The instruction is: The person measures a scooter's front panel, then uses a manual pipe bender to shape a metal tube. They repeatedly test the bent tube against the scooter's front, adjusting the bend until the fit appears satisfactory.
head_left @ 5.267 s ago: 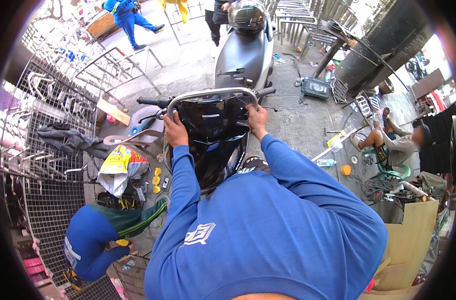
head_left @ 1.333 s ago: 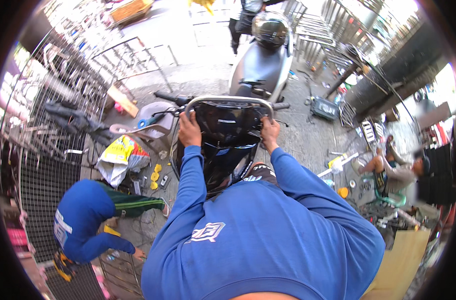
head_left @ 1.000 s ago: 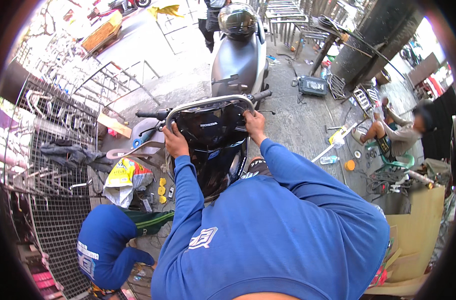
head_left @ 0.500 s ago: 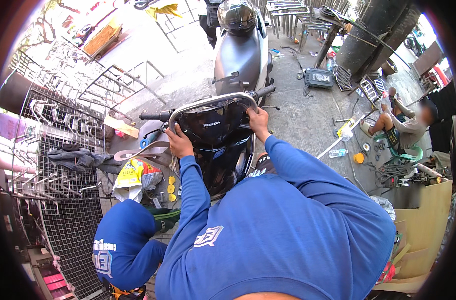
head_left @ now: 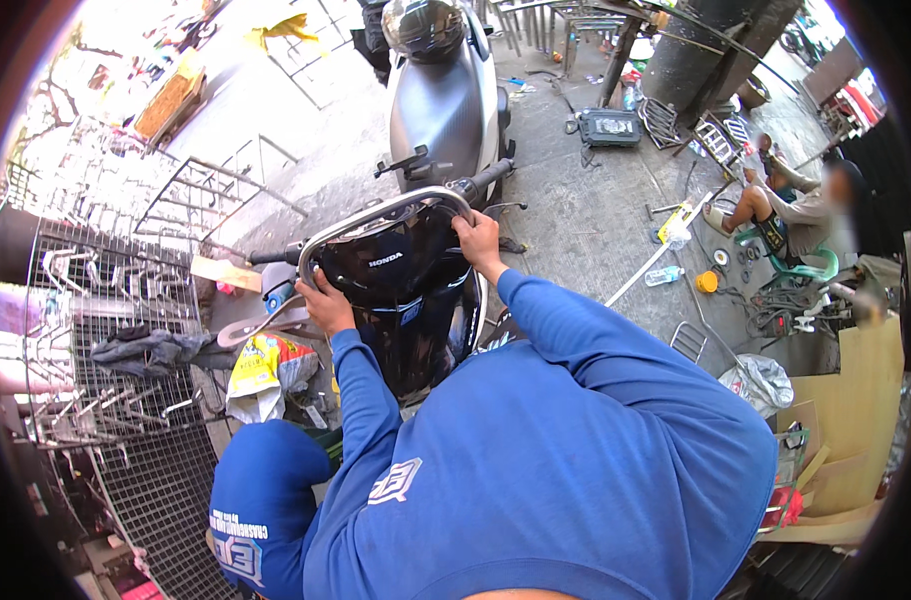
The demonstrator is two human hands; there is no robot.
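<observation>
A bent silver metal tube arches over the front of a scooter, between me and its black front panel. My left hand is closed around the tube's left side, fingers wrapped on it. My right hand grips its right end, close below the right handlebar grip. The left handlebar grip lies just outside the tube. Behind the handlebar stretches the dark grey seat, with a shiny helmet on its far end. Where the tube's lower ends meet the scooter is hidden.
A co-worker in a blue shirt crouches at my left. Another person sits on a green stool at right. Wire-mesh racks with metal bars stand left. A black case, a yellow tub and a bottle lie right.
My view has shifted, so the scooter and both hands appear farther left. Both hands keep hold of the tube. The crouching co-worker's body has shifted, appearing nearer my left arm.
</observation>
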